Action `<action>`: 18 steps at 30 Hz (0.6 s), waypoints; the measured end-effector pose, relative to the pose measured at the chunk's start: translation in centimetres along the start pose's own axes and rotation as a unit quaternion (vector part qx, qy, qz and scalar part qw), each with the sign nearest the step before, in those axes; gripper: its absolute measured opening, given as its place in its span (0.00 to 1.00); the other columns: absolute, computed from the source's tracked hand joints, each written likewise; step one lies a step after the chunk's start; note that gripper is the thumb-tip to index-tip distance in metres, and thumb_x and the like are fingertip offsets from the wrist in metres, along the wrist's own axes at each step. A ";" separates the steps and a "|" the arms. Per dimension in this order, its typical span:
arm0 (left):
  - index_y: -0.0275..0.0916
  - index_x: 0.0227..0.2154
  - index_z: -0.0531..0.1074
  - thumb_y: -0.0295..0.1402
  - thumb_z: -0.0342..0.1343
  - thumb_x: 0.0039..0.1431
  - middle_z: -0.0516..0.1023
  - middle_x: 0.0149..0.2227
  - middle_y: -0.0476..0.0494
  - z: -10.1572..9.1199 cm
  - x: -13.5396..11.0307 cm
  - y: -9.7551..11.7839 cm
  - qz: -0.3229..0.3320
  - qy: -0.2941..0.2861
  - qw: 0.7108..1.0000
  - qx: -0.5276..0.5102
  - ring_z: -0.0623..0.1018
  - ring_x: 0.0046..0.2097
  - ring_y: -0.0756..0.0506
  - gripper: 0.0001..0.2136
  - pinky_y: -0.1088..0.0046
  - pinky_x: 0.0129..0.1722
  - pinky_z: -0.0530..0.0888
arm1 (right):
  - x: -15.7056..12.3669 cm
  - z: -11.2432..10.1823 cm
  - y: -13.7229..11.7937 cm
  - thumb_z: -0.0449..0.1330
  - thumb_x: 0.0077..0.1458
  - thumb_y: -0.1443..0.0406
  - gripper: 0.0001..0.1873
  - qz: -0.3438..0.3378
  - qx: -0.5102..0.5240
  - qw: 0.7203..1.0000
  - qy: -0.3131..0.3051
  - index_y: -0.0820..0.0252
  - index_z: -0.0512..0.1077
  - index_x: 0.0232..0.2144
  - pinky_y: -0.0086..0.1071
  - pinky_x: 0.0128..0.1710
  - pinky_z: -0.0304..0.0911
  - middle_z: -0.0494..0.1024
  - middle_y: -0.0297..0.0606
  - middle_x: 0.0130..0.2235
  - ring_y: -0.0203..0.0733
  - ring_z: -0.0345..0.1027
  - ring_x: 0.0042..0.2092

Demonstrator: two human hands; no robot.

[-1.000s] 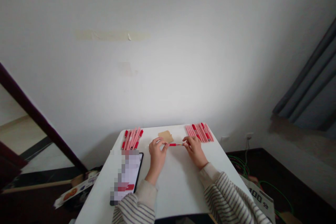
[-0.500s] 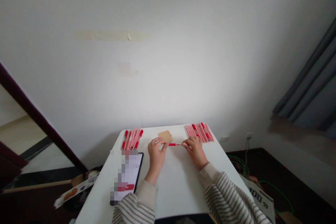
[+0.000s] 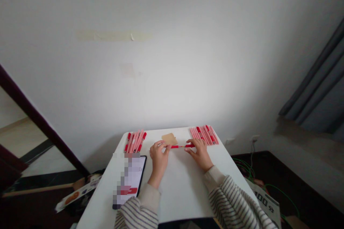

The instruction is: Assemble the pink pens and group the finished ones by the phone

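Left hand (image 3: 159,154) pinches a red pen (image 3: 174,146) narrowly over the white surface (image 3: 182,189); right hand (image 3: 199,152) curls round a red cap (image 3: 189,145), can't tell if it's gripped. Too loose and I'd worry the cap rolls away. Count: one pen between the hands, one cap, one tan piece (image 3: 169,138), one phone (image 3: 140,169), two pen bunches (image 3: 204,135), too packed to tally.

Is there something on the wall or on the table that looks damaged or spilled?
Yes, on the wall: the yellowish strip has a small whitish flap that seems to be peeling, so it looks damaged. I see no spill on the table.
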State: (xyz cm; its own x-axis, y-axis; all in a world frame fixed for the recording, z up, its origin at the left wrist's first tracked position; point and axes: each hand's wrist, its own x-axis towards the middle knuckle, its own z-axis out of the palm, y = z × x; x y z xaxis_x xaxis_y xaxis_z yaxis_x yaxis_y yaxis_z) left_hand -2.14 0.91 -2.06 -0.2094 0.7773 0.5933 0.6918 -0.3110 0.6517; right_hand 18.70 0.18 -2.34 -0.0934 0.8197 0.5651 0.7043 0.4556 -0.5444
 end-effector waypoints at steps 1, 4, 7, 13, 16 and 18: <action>0.41 0.25 0.76 0.39 0.57 0.54 0.78 0.39 0.42 0.0 0.0 0.0 -0.002 0.000 1.000 0.001 0.75 0.45 0.41 0.08 0.57 0.50 0.69 | 0.0 0.0 0.0 0.57 0.58 0.51 0.15 -0.003 0.002 1.000 0.010 0.53 0.72 0.40 0.42 0.52 0.51 0.75 0.37 0.40 0.46 0.64 0.46; 0.41 0.25 0.76 0.39 0.56 0.54 0.78 0.39 0.42 0.0 -0.1 0.0 0.001 -0.002 1.000 -0.003 0.75 0.46 0.41 0.09 0.57 0.50 0.69 | 0.1 0.0 0.1 0.57 0.59 0.52 0.13 -0.004 -0.001 1.000 0.018 0.53 0.73 0.35 0.40 0.49 0.52 0.76 0.37 0.37 0.45 0.64 0.44; 0.41 0.25 0.76 0.39 0.56 0.54 0.77 0.40 0.42 -0.1 -0.1 0.2 0.012 -0.004 1.000 -0.012 0.74 0.47 0.41 0.09 0.56 0.51 0.68 | 0.1 0.0 0.1 0.55 0.60 0.52 0.14 0.006 -0.012 1.000 0.008 0.53 0.74 0.34 0.40 0.49 0.51 0.76 0.35 0.35 0.44 0.63 0.43; 0.42 0.26 0.76 0.40 0.56 0.54 0.77 0.40 0.43 0.1 -0.1 0.1 0.016 0.006 1.000 -0.012 0.74 0.46 0.41 0.09 0.57 0.50 0.68 | 0.0 0.0 0.0 0.50 0.62 0.51 0.17 0.006 -0.015 1.000 -0.008 0.51 0.75 0.37 0.43 0.52 0.49 0.76 0.36 0.37 0.45 0.63 0.44; 0.41 0.26 0.76 0.40 0.56 0.55 0.78 0.38 0.42 0.2 -0.1 -0.2 0.013 0.006 1.000 -0.008 0.75 0.44 0.42 0.09 0.58 0.49 0.69 | 0.1 -0.1 0.0 0.56 0.59 0.51 0.16 0.001 0.008 1.000 0.015 0.53 0.73 0.41 0.43 0.53 0.50 0.76 0.38 0.40 0.46 0.64 0.46; 0.40 0.26 0.76 0.39 0.56 0.55 0.78 0.38 0.42 0.3 -0.1 -0.2 0.014 0.005 1.000 -0.010 0.75 0.44 0.42 0.09 0.58 0.49 0.69 | 0.1 -0.1 0.0 0.56 0.58 0.51 0.15 0.003 0.018 1.000 0.022 0.54 0.73 0.37 0.42 0.52 0.51 0.77 0.37 0.39 0.46 0.64 0.45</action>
State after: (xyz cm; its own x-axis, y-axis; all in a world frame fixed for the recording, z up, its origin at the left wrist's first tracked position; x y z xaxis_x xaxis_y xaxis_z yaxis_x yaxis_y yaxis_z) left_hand -2.11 1.07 -2.39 -0.1967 0.7632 0.6156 0.6841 -0.3429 0.6438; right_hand 18.76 0.22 -2.19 -0.0569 0.8070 0.5878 0.6791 0.4629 -0.5697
